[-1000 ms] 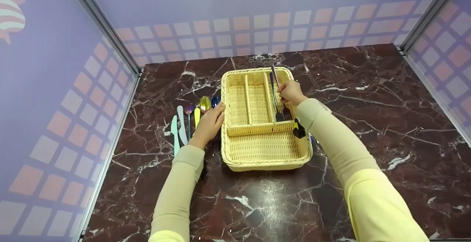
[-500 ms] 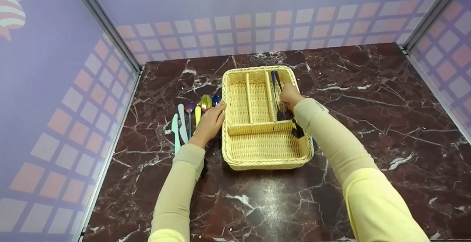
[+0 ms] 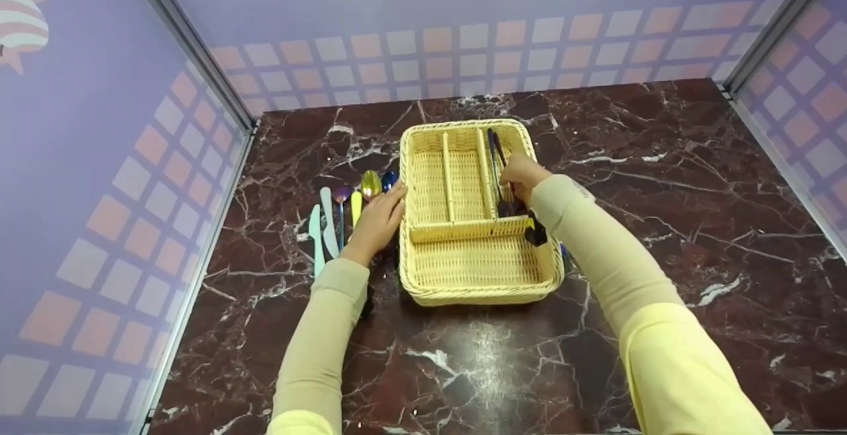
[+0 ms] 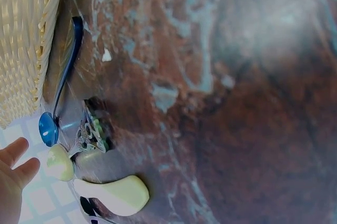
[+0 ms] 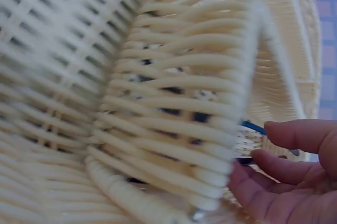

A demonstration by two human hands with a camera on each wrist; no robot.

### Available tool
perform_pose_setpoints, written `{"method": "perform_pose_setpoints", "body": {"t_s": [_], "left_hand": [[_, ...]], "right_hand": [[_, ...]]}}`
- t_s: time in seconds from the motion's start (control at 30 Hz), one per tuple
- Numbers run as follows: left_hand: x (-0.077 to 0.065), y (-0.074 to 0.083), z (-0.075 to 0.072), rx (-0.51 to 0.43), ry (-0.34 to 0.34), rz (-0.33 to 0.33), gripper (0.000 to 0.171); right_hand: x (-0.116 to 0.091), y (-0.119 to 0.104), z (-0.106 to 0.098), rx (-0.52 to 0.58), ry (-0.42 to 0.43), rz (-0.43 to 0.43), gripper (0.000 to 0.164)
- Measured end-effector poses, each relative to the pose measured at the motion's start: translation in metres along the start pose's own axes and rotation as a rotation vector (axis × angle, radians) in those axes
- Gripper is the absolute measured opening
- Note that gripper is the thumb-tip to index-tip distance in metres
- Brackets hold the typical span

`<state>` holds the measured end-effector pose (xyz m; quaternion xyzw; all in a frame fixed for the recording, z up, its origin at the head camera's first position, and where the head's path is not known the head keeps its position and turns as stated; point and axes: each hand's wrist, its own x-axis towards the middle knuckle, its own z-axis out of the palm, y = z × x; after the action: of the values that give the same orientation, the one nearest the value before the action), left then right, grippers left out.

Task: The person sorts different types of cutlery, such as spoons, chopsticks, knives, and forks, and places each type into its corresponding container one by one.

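My left hand (image 3: pixel 378 220) rests against the left rim of a pale yellow wicker cutlery basket (image 3: pixel 483 294), its fingers fairly straight. The right hand (image 3: pixel 526 173) reaches into the basket's far right compartment. There, a blue-handled fork (image 3: pixel 493 157) and a dark-handled fork (image 3: pixel 500 150) lie side by side, heads toward me. In the right wrist view, the thumb and forefinger (image 5: pixel 268 158) stand apart, with a dark handle (image 5: pixel 243 161) right at the fingertip. A blue handle (image 5: pixel 254 127) passes by the thumb. The woven divider (image 5: pixel 184 87) hides the fork heads there.
Left of the basket lie a mint knife (image 3: pixel 315 240), a pale blue knife (image 3: pixel 328 223), a purple spoon (image 3: pixel 341 194), a yellow handle (image 3: pixel 356 206), a gold spoon (image 3: pixel 370 183) and a blue spoon (image 3: pixel 390 179). Something blue (image 3: pixel 564 256) shows beside the basket's right edge. Patterned walls enclose the marble-look table (image 3: pixel 662 223).
The right hand has lowered the dark-handled fork into the far right compartment beside the blue one, and its fingers have parted. The left hand has stayed at the rim.
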<state>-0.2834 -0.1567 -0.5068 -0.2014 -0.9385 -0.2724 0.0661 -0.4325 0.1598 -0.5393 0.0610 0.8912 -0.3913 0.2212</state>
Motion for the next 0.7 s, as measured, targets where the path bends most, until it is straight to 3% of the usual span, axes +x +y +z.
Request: {"method": "perform_pose_setpoints", "body": {"t_s": [0.07, 0.17, 0.23, 0.3, 0.4, 0.5, 0.7], "left_hand": [[0.0, 0.0, 0.0, 0.002, -0.006, -0.003, 0.042], [0.001, 0.0, -0.001, -0.006, -0.012, -0.007, 0.042], [0.001, -0.001, 0.0, -0.01, -0.008, -0.005, 0.042], [0.001, -0.001, 0.0, -0.017, -0.002, -0.001, 0.042], [0.0, -0.002, 0.0, -0.018, 0.003, 0.003, 0.042], [0.0, -0.002, 0.0, -0.016, 0.001, -0.004, 0.042], [0.0, 0.0, 0.0, -0.017, -0.012, -0.013, 0.043]], "right_hand": [[-0.047, -0.027, -0.014, 0.022, -0.021, 0.027, 0.028], [-0.113, -0.06, -0.04, 0.082, -0.021, 0.019, 0.007], [-0.134, -0.067, -0.058, 0.128, -0.009, -0.021, 0.008], [-0.146, -0.068, -0.076, 0.197, -0.007, -0.056, 0.007], [-0.152, -0.061, -0.096, 0.272, 0.021, -0.076, 0.028], [-0.151, -0.046, -0.109, 0.342, 0.045, -0.065, 0.033], [-0.145, 0.0, -0.109, 0.352, 0.055, -0.031, 0.013]]}}
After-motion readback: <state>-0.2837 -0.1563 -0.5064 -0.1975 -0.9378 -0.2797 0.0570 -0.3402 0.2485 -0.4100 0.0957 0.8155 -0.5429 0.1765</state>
